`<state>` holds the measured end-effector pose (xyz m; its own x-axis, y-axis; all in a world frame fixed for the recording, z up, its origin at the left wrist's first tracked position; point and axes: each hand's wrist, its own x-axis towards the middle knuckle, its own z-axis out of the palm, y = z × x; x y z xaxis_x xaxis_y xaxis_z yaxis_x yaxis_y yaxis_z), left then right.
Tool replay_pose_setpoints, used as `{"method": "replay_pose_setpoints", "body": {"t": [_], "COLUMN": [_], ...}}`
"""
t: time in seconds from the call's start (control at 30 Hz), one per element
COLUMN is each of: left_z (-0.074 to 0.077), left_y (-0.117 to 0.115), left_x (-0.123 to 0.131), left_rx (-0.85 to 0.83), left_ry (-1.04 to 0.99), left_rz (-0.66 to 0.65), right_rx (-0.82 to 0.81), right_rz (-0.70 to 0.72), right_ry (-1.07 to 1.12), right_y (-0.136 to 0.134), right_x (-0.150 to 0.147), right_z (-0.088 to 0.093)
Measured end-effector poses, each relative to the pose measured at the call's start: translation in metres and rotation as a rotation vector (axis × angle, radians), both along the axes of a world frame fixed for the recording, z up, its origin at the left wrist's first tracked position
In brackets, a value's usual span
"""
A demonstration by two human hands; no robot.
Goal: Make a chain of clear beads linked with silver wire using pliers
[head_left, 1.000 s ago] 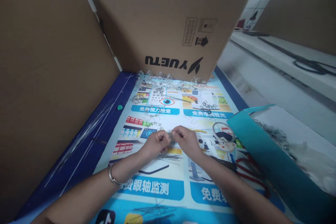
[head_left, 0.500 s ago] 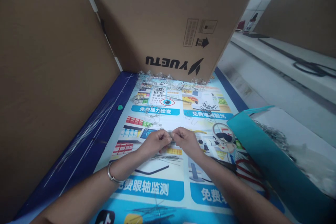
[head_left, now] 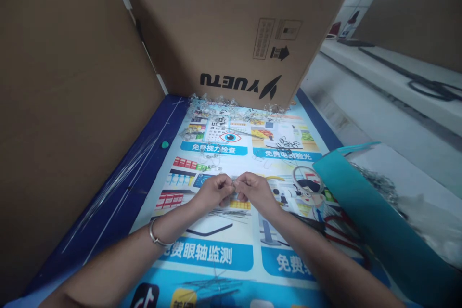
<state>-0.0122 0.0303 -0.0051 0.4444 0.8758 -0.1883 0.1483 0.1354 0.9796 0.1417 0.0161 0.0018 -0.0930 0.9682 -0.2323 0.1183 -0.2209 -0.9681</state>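
Looking down through the head camera, I have brown cardboard panels (head_left: 231, 19) standing at the left and back of a dark blue tabletop (head_left: 155, 159), most of it covered by a printed sheet (head_left: 238, 161). At the right is a teal box (head_left: 368, 216) with a metal tangle (head_left: 382, 183) inside. Long thin wires (head_left: 108, 192) lie along the left side, and clear glassy pieces (head_left: 231, 106) gather at the foot of the back panel. Over the middle of the sheet, my left hand (head_left: 214, 191) and right hand (head_left: 256, 192) meet at the fingertips. A round hoop (head_left: 294, 179) lies just beyond the right hand; a metal bracelet (head_left: 155, 234) circles the left wrist. Dark rings (head_left: 285, 143) cluster farther back, and a green lump (head_left: 165, 145) sits on the blue strip. Smallest is the little piece (head_left: 234, 184) between my hands: each grip pinches it, thumb against finger, its shape too small to tell.
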Motion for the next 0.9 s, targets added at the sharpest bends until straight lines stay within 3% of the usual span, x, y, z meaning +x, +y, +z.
{"method": "replay_pose_setpoints", "body": {"t": [0.2,0.27,0.37,0.43,0.53,0.77,0.9], "left_z": [-0.005,-0.003,0.002,0.005,0.006,0.007,0.015], "left_y": [0.005,0.006,0.008,0.009,0.009,0.015,0.017], "left_x": [-0.001,-0.002,-0.003,-0.004,-0.006,-0.011,-0.016], "left_rx": [0.035,0.135,0.274,0.28,0.185,0.09,0.095], "left_ry": [0.173,0.283,0.42,0.451,0.417,0.216,0.194], "left_rz": [0.077,0.113,0.138,0.129,0.117,0.176,0.052], "right_rx": [0.055,0.224,0.369,0.462,0.595,0.697,0.701], "right_rz": [0.022,0.063,0.426,0.617,0.755,0.85,0.879], "right_ry": [-0.095,-0.39,-0.829,-1.053,-1.288,-1.411,-1.317], "right_y": [0.007,0.005,-0.008,-0.022,-0.041,-0.048,-0.04], "right_x": [0.011,0.018,0.023,0.019,0.006,-0.008,0.004], "right_z": [0.0,0.01,0.025,0.03,0.028,0.025,0.03]}}
